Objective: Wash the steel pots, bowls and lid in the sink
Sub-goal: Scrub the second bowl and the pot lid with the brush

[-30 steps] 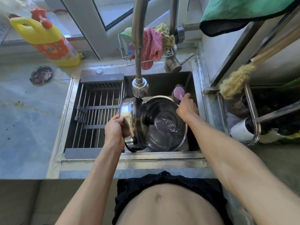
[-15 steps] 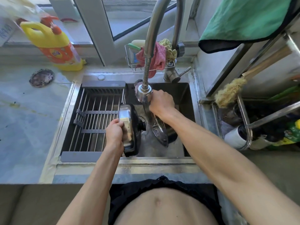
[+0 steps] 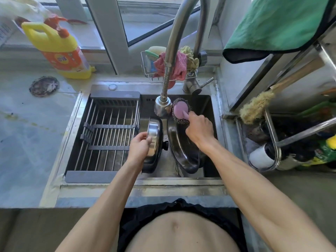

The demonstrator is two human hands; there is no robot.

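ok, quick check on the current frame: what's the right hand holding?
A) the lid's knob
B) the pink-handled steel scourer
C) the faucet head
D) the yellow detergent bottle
B: the right hand grips the pink handle of the steel scourer beside the faucet head, above the tilted steel pot, while the left hand holds the lid by its rim.

The lid (image 3: pixel 154 144) and pot (image 3: pixel 180 142) are shiny silver with dark spots. The scrubber (image 3: pixel 179 110) at 12 o'clock from the pot is pink on dark wire. A yellow bottle (image 3: pixel 58 48) with an orange label stands at 10 o'clock. A green towel (image 3: pixel 276 28) hangs at 2 o'clock. A pink rag (image 3: pixel 177 67) sits behind the silver tap (image 3: pixel 163 106).
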